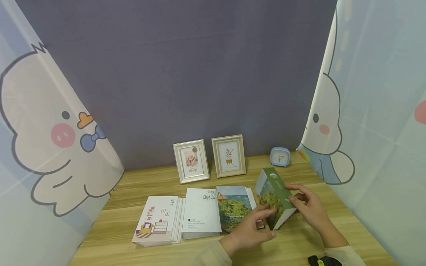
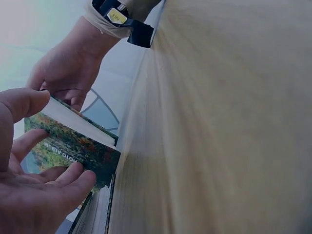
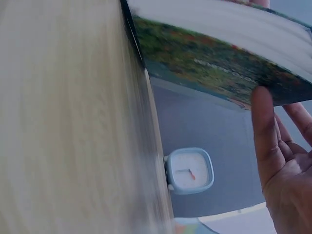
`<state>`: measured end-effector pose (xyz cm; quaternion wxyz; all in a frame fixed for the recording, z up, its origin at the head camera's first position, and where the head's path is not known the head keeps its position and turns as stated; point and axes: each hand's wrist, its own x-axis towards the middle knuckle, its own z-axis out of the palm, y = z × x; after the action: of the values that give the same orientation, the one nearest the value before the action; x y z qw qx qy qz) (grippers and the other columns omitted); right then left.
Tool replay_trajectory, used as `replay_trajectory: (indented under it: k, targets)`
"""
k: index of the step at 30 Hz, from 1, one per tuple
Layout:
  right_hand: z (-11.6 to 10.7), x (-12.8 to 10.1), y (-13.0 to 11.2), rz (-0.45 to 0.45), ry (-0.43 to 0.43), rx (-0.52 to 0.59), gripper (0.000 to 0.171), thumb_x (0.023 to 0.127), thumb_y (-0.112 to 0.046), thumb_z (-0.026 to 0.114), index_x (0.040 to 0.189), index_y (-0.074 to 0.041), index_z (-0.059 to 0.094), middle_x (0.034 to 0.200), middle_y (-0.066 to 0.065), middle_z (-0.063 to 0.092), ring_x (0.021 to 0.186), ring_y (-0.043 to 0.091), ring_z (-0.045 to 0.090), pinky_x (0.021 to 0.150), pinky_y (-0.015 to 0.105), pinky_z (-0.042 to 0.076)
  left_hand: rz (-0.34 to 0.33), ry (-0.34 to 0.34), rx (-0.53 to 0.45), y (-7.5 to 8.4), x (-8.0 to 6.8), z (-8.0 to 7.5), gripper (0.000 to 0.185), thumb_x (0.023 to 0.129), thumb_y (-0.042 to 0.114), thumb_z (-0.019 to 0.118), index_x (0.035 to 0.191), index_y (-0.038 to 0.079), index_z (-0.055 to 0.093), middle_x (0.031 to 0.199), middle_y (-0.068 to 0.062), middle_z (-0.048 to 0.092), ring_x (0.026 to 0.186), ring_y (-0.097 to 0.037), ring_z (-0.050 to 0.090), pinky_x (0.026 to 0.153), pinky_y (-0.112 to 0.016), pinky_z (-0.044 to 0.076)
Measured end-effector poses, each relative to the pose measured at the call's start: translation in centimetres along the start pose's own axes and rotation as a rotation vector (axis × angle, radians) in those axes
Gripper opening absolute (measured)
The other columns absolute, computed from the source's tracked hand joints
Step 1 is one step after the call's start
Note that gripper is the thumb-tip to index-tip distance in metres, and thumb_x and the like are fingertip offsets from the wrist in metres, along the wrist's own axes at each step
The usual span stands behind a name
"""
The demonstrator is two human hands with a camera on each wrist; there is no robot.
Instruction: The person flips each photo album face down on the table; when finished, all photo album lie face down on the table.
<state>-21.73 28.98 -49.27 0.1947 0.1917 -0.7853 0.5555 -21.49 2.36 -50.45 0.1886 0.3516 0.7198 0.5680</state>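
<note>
A thick photo album [image 1: 279, 192] with a green spine and painted landscape cover stands tilted at the right of the row on the table. My right hand [image 1: 309, 210] grips its right side, with one digit pressed on the cover [image 3: 209, 63] in the right wrist view. At the album's near left side is my left hand [image 1: 251, 229], its fingers spread. In the left wrist view, the fingers of the left hand [image 2: 34, 195] lie loosely against the cover lettered PHOTO ALBUM [image 2: 73, 148]. Just left lies a second landscape album [image 1: 234, 203], partly hidden by the left hand.
Further left lie a white album [image 1: 201, 210] and a pale album with furniture drawings [image 1: 156, 218]. Two picture frames [image 1: 191, 161] [image 1: 228, 156] stand behind, by the grey curtain [image 1: 186, 74]. A blue clock [image 1: 280, 156] stands at the back right of the wooden table [image 1: 110, 225].
</note>
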Motion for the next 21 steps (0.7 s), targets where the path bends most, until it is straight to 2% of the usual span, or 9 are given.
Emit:
replay_trajectory:
  k: [3,8,13,17,21]
  targets:
    - [-0.2,0.0,0.0,0.041,0.035,-0.058,0.028,0.103,-0.002,0.065,0.131,-0.004,0.066,0.133,0.008,0.064,0.083,0.011,0.069,0.052,0.035,0.054,-0.010,-0.027,0.036,-0.2,-0.1,0.0,0.055,0.103,0.024,0.069,0.155,0.030,0.052,0.169,-0.001,0.026,0.148,-0.015,0.035,0.111,-0.031,0.046]
    - [-0.6,-0.1,-0.1,0.089,0.063,-0.115,0.025,0.101,-0.004,0.069,0.126,0.001,0.068,0.127,0.005,0.066,0.083,0.010,0.068,0.053,0.032,0.054,-0.014,-0.078,0.039,-0.3,-0.1,0.0,0.055,0.104,0.022,0.068,0.156,0.021,0.051,0.170,-0.002,0.023,0.151,-0.017,0.032,0.112,-0.027,0.044]
    - [-1.0,-0.1,0.0,0.147,0.069,-0.221,0.024,0.099,-0.002,0.069,0.123,-0.005,0.071,0.124,0.015,0.064,0.082,0.009,0.064,0.054,0.030,0.054,-0.053,-0.126,0.035,-0.2,-0.1,-0.2,0.054,0.103,0.019,0.069,0.154,0.013,0.052,0.170,-0.001,0.023,0.152,-0.016,0.030,0.113,-0.023,0.042]
    - [-1.3,0.0,-0.1,0.268,0.039,-0.293,0.028,0.101,-0.021,0.072,0.125,-0.007,0.070,0.124,0.015,0.062,0.081,0.013,0.061,0.052,0.032,0.052,-0.079,-0.143,0.041,-0.2,0.0,-0.1,0.053,0.103,0.020,0.069,0.153,0.010,0.053,0.170,-0.002,0.024,0.152,-0.014,0.031,0.111,-0.020,0.042]
    - [-1.6,0.0,-0.1,0.366,-0.010,-0.372,0.046,0.100,-0.043,0.072,0.128,-0.007,0.068,0.128,0.014,0.060,0.087,0.020,0.058,0.059,0.032,0.052,-0.099,-0.143,0.057,-0.3,-0.1,0.1,0.051,0.103,0.020,0.069,0.152,0.010,0.055,0.170,-0.002,0.025,0.149,-0.012,0.034,0.110,-0.019,0.043]
